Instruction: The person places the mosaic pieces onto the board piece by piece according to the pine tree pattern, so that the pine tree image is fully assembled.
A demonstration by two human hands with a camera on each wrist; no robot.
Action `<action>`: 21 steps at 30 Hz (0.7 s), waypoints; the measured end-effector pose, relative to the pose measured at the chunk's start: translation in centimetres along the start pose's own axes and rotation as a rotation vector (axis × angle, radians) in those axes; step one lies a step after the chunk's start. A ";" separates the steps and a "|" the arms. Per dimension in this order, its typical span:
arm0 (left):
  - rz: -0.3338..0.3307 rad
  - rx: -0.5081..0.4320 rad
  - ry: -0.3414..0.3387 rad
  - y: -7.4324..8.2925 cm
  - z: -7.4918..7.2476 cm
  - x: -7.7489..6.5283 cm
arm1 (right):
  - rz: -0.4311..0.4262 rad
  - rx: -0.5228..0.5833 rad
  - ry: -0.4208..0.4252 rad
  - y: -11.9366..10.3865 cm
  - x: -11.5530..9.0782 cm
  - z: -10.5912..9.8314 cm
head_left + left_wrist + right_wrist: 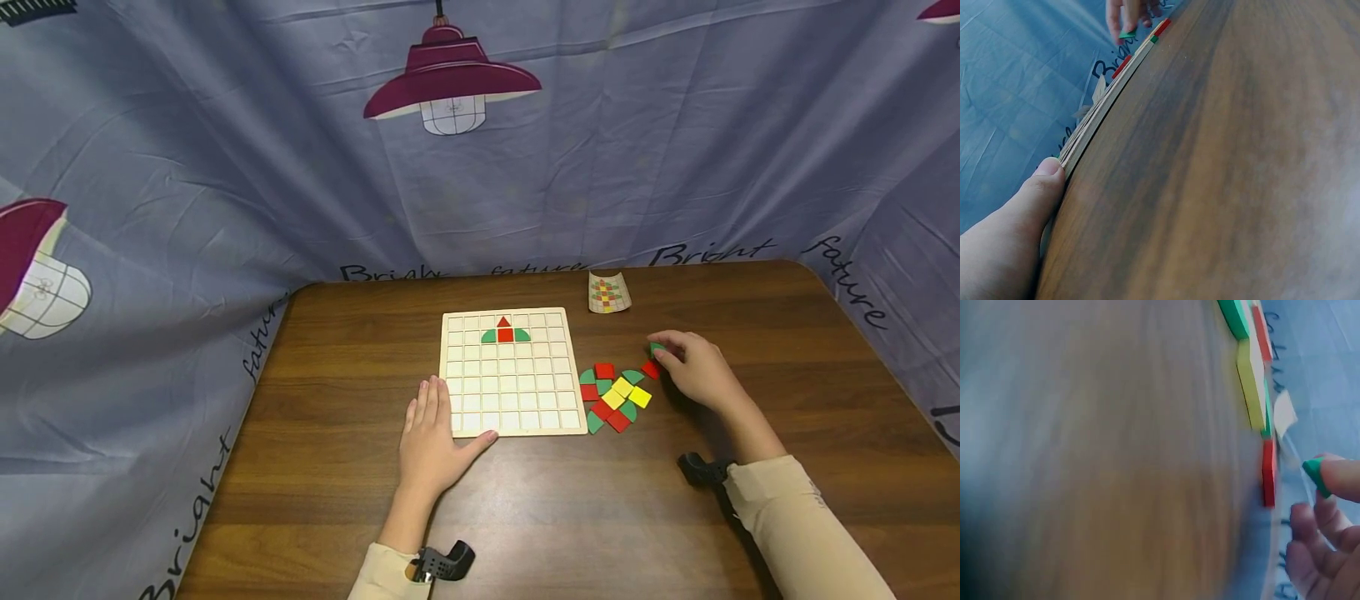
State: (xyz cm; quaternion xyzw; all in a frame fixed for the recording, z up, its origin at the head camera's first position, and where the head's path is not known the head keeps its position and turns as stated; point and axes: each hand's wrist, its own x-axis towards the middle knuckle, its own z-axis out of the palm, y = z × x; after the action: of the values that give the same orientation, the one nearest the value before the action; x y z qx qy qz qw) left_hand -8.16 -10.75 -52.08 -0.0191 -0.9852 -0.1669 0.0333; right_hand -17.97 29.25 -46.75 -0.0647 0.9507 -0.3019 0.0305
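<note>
A square cream grid board (517,400) lies on the wooden table. Near its top sit a red triangle (504,322), a red square (506,335) and two green quarter-round tiles, one on each side of the square. My left hand (429,442) rests at the board's lower left corner, fingers straight along the left edge, thumb (1044,181) touching the front edge. Right of the board, my right hand (699,371) pinches a green tile (1316,475) between thumb and fingers, above the table. Beside it lies a loose pile of red, yellow and green tiles (615,400).
A small curled pattern card (609,293) stands at the back of the table, behind the tile pile. Blue-grey curtains (525,200) printed with lamps and lettering hang around the table's back and sides. Bare wood (570,517) shows in front of the board.
</note>
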 end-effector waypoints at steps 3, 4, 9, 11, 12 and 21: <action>-0.003 0.001 -0.007 0.0 0.0 0.0 | -0.016 0.036 -0.016 -1.6 0.7 0.6; -0.003 0.002 -0.010 -0.1 0.0 0.0 | -0.020 0.048 -0.021 -2.2 1.0 0.8; -0.005 0.000 -0.013 -0.1 0.0 0.0 | -0.070 0.107 -0.045 -5.7 2.6 2.5; -0.006 -0.003 -0.012 -0.1 0.0 0.0 | -0.105 0.127 -0.069 -7.3 3.1 3.4; -0.007 -0.004 -0.012 -0.1 0.0 0.0 | -0.121 0.132 -0.081 -8.1 3.4 3.9; -0.001 0.002 -0.009 -0.2 0.1 0.1 | -0.198 0.169 -0.180 -14.7 5.3 7.8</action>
State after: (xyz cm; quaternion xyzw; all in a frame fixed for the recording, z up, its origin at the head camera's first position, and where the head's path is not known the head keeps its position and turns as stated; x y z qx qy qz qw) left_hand -8.25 -10.90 -52.21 -0.0193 -0.9855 -0.1660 0.0286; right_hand -20.95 12.15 -44.70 -0.1821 0.9043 -0.3751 0.0909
